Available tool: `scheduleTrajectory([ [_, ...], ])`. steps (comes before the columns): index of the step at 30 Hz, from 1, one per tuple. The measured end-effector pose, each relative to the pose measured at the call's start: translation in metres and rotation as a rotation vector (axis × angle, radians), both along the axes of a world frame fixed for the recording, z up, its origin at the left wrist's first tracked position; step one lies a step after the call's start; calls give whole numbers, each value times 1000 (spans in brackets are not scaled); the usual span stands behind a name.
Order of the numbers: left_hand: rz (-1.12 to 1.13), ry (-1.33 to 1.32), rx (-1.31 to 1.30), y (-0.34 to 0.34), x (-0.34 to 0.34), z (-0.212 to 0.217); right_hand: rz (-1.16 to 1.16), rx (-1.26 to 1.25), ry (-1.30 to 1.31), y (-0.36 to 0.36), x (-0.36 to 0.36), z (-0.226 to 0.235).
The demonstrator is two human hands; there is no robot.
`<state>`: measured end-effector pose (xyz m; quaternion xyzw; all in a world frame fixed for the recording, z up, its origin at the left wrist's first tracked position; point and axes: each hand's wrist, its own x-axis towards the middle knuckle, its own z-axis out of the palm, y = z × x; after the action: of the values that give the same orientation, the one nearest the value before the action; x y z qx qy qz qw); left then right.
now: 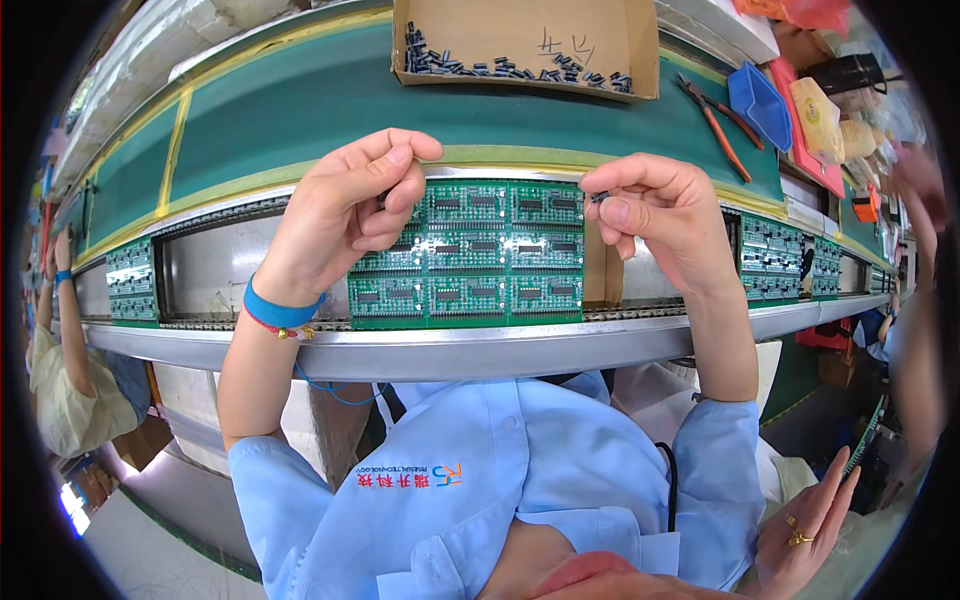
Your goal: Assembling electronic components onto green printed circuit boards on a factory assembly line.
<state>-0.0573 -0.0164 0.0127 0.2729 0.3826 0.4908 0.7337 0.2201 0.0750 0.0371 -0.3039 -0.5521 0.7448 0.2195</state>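
Note:
My left hand, with a blue band round its wrist, hovers over the left side of a green circuit board panel. Its fingers are curled in, and a small dark piece shows between them, mostly hidden. Over the panel's right edge, my right hand pinches a small black capacitor between thumb and forefinger. The panel lies across the metal conveyor rails and carries rows of identical boards with black chips. Beyond my hands, an open cardboard box holds many loose black capacitors.
Orange-handled cutters and a blue plastic tray lie at the far right on the green mat. More board panels sit along the rail. Other people's arms reach in at left and right.

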Motion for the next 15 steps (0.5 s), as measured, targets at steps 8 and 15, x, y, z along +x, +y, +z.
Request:
scheduleTrajectory([
  [8,-7,9,1,0,-1,-2,-15,34,-67,-4,-1,1],
  [15,-12,26,26,0,0,-3,-3,48,-87,-5,-2,-2],
])
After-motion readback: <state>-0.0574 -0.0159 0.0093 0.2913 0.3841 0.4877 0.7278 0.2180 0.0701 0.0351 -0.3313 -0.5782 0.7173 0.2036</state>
